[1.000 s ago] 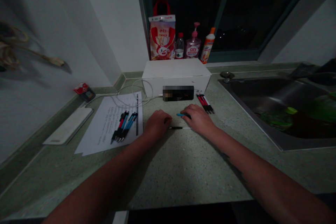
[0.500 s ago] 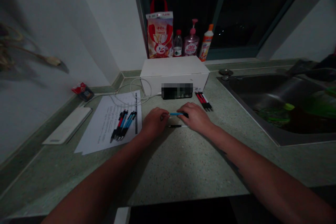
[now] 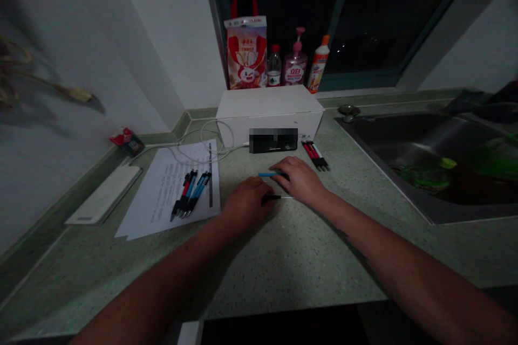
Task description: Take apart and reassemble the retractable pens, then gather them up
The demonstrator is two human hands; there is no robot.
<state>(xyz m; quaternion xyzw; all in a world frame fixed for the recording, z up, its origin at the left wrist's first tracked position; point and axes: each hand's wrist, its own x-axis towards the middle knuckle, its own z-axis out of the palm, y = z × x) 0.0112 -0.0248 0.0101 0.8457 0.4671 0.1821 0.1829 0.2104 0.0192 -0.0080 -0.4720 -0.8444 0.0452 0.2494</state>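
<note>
My right hand (image 3: 301,179) has its fingers closed on a blue pen barrel (image 3: 265,174), held level just over the counter; the barrel's right end is hidden by the fingers. Nearer to me, my left hand (image 3: 249,203) has its fingertips closed at the black end of a slim pen part (image 3: 286,197) whose other end is thin and white. The white end points toward my right hand. To the left, several red, blue and black pens (image 3: 190,194) lie on printed paper sheets (image 3: 162,194). Several red and white pens (image 3: 315,155) lie beyond my right hand.
A phone (image 3: 273,143) on a white cable leans against a white box (image 3: 269,102). Bottles (image 3: 295,67) and a printed bag (image 3: 246,56) stand behind it. The sink (image 3: 404,172) is at right, a flat white object (image 3: 104,195) at left.
My left hand has let go of the blue pen barrel's left end and moved toward me, onto the black end of the slim pen part. My right hand still holds the barrel.
</note>
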